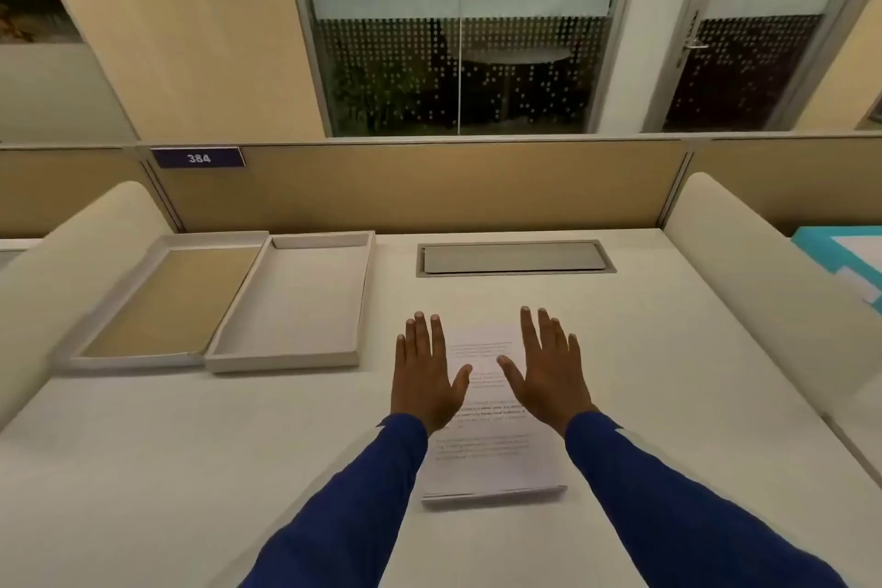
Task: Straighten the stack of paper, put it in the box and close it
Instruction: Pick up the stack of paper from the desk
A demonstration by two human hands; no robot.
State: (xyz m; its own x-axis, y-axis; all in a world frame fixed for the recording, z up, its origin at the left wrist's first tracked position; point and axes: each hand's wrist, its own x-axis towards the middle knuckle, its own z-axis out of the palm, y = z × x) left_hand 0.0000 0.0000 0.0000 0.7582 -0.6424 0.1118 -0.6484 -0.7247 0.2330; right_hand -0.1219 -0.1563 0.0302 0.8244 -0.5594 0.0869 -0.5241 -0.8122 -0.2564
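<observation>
A stack of printed white paper (491, 458) lies on the desk in front of me, its near edge slightly uneven. My left hand (425, 372) hovers flat over the stack's left edge, fingers spread, holding nothing. My right hand (544, 370) is spread the same way over the right edge. To the left stands the open shallow grey box (229, 351), with nothing in it. Its lid (124, 360) lies upside down beside it, further left, showing a tan inside.
A grey cable hatch (515, 257) is set into the desk behind the paper. Padded cream dividers (744, 272) flank the desk on both sides. A tan partition (429, 186) with a "384" label closes the back. A teal and white object (845, 258) lies at far right.
</observation>
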